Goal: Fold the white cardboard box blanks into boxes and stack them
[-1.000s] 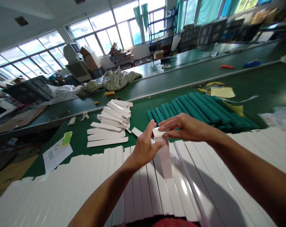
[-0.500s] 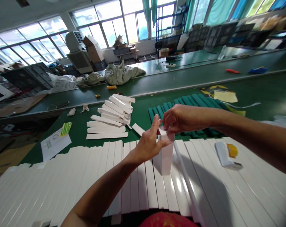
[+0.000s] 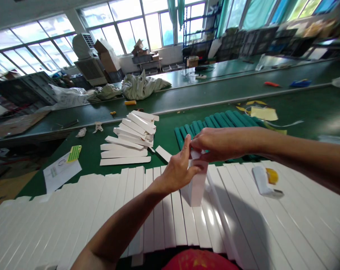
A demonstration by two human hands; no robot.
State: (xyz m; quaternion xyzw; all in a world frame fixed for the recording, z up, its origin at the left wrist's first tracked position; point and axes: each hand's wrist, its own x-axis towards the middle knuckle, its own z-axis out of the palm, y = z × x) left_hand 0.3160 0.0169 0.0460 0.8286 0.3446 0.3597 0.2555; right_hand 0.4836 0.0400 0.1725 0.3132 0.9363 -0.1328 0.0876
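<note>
A narrow white box (image 3: pixel 197 185) stands upright on a row of long white boxes (image 3: pixel 158 217). My left hand (image 3: pixel 179 168) grips its upper end, thumb raised at the top edge and fingers against the near side. Over the top opening, my right hand (image 3: pixel 209 143) has its fingertips pinched on the white end flap. The inside of the box is hidden. Behind my right hand lie several green ribbed pieces (image 3: pixel 219 120).
Loose white strips (image 3: pixel 130 138) lie left of the hands. A white tape dispenser (image 3: pixel 264 182) with yellow tape rests on the boxes at right. Further left are a paper sheet (image 3: pixel 59 176) and a green dotted sticker sheet (image 3: pixel 74 153). A green bench (image 3: pixel 187 95) runs behind.
My right hand has shifted slightly left and its fingers have curled closer over the box top. The whole view has moved slightly.
</note>
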